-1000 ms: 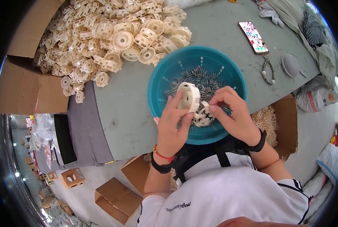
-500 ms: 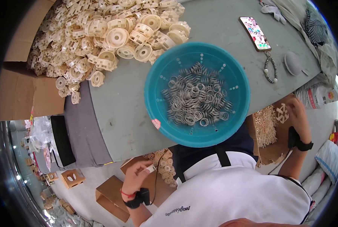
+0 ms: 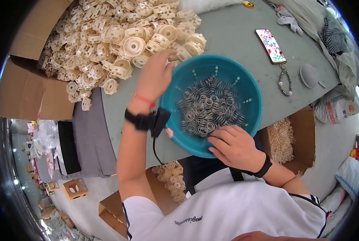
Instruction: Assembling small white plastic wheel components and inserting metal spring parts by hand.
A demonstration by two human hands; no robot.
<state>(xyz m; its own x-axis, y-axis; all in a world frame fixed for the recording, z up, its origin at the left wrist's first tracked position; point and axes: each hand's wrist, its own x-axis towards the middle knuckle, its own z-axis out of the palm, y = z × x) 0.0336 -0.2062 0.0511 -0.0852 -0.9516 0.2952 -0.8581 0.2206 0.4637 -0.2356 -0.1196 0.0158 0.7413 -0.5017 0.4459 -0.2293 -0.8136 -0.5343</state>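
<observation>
A teal basin [image 3: 256, 120] holds a heap of metal coil springs [image 3: 205, 106] and stands at the table's near edge. My right hand [image 3: 236, 148] reaches over its near rim, bent fingers apart and touching the nearest springs; no spring shows lifted in them. My left hand [image 3: 154, 78] is stretched past the basin's left rim to the near side of a big pile of cream plastic wheel-shaped parts [image 3: 111, 36]. Its thumb and forefinger are apart beside the parts, and I see nothing held; the other fingers are partly hidden.
A phone [image 3: 271, 46] with a beaded strap [image 3: 284, 82] lies on the table's right, beside a grey rounded object [image 3: 309, 76]. Below the edge are a carton of small cream pieces [image 3: 280, 140] and a carton of round cream parts [image 3: 172, 182]. A cardboard box [image 3: 35, 94] borders the pile.
My left hand has risen from the lower left carton, where it held a small pale part, to the pile. My right hand has come from the right-hand carton into the basin.
</observation>
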